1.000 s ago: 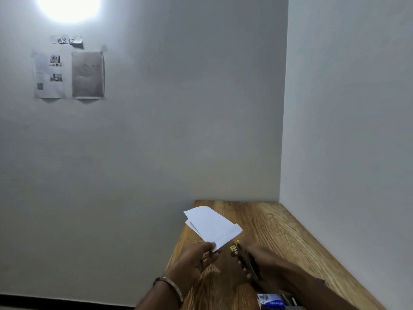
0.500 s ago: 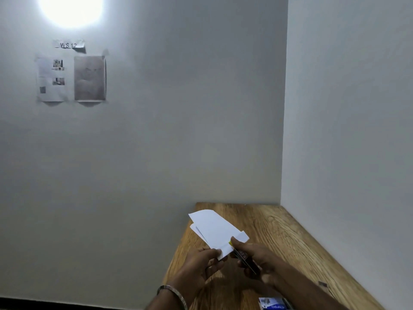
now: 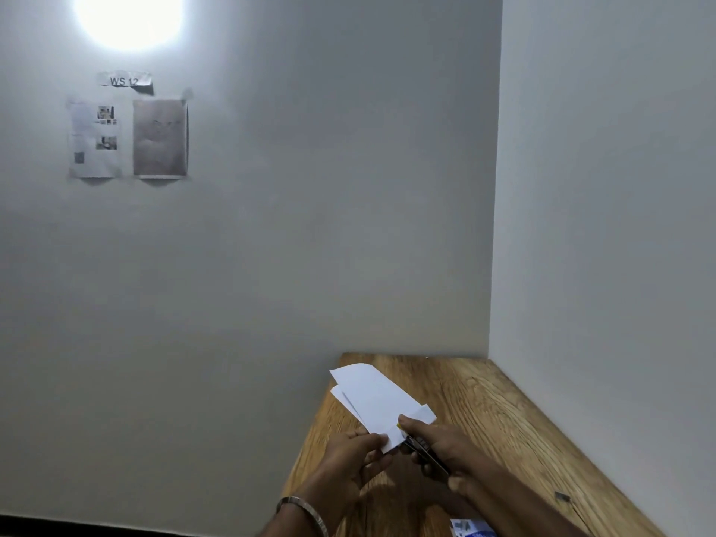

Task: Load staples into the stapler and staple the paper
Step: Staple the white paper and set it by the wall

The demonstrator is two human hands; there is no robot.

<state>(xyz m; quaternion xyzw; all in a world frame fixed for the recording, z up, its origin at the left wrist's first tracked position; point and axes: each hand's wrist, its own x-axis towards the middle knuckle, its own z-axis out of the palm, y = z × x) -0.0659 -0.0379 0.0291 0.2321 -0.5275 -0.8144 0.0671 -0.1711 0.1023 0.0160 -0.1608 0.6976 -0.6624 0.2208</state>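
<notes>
My left hand [image 3: 354,457] pinches the near corner of a few white paper sheets [image 3: 374,397], which slant up and away over the wooden table [image 3: 484,412]. My right hand [image 3: 436,443] grips a small dark stapler [image 3: 424,451] with a yellow tip. The stapler's front end sits over the near corner of the paper, right beside my left fingers. A metal bangle is on my left wrist.
A blue and white staple box [image 3: 470,529] lies at the table's near edge under my right forearm. A small metal piece [image 3: 561,496] lies on the table to the right. White walls close the table at the back and right. Printed sheets [image 3: 128,137] hang on the far wall.
My right hand brought the stapler forward and left onto the paper's near corner. A second ago the stapler was apart from the sheets. My left hand kept its hold on the paper.
</notes>
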